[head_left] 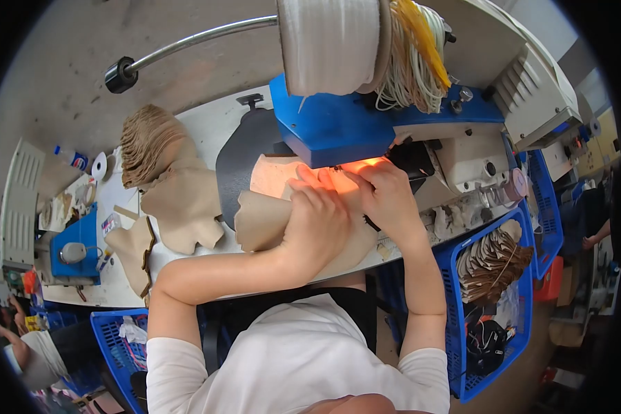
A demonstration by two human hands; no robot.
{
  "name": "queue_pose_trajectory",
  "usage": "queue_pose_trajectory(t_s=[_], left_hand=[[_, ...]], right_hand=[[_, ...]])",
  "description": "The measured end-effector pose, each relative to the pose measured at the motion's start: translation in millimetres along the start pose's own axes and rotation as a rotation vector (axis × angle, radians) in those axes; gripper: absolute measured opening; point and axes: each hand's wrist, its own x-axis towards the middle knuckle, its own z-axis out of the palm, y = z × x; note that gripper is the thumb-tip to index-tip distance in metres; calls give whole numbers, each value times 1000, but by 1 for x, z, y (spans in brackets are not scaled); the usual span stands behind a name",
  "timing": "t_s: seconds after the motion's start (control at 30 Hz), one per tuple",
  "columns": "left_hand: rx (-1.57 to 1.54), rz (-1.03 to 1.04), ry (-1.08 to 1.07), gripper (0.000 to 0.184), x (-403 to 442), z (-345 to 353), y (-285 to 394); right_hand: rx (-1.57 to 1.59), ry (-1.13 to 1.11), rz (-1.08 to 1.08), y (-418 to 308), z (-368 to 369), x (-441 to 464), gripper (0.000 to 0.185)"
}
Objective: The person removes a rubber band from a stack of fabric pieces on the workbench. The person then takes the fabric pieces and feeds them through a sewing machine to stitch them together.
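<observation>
A person's left hand (316, 219) and right hand (386, 196) touch beige material (261, 222) mid-frame, grip unclear, over a white worktable (205, 141); grey wall (200, 69) upper left, blue basket (455, 348) lower right.

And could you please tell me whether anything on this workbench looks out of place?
Small scraps lie scattered on the bench, to the right of the right hand; they look untidy compared with the layered tan stack.

Blue machine head (331, 131) blocking beyond left hand (317, 217), free tabletop strip (207, 130) beside tan stack (152, 141)
</observation>
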Motion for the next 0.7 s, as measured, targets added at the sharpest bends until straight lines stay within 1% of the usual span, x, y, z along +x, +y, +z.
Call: queue_pose_trajectory(t_s=[0.1, 0.2, 0.3, 0.33, 0.43, 0.47, 0.57, 0.6, 0.7], left_hand=[[-227, -4, -58, 30, 2, -4, -6], [-230, 131, 114, 21, 2, -9, -10], [-298, 33, 208, 21, -4, 0, -5], [-281, 60, 175, 23, -8, -1, -10], [-593, -43, 103, 29, -13, -9, -19], [-636, -19, 93, 29, -14, -5, -25], [-627, 43, 130, 19, -14, 6, -39], [-683, 35, 29, 29, -14, 6, -44], [-698, 99, 279, 25, -12, 23, -57]], right_hand=[[-14, 54, -33, 3, 5, 0, 14], [0, 93, -52, 4, 11, 1, 15], [8, 63, -30, 1, 10, 1, 19], [9, 42, -16, -1, 9, 1, 21], [7, 35, -39, -4, 9, 1, 20], [1, 21, -22, -5, 10, 0, 19], [-3, -8, 18, -9, 12, -2, 17], [3, -9, 27, -10, 13, -3, 17], [47, 29, -3, -12, 18, -3, 15]])
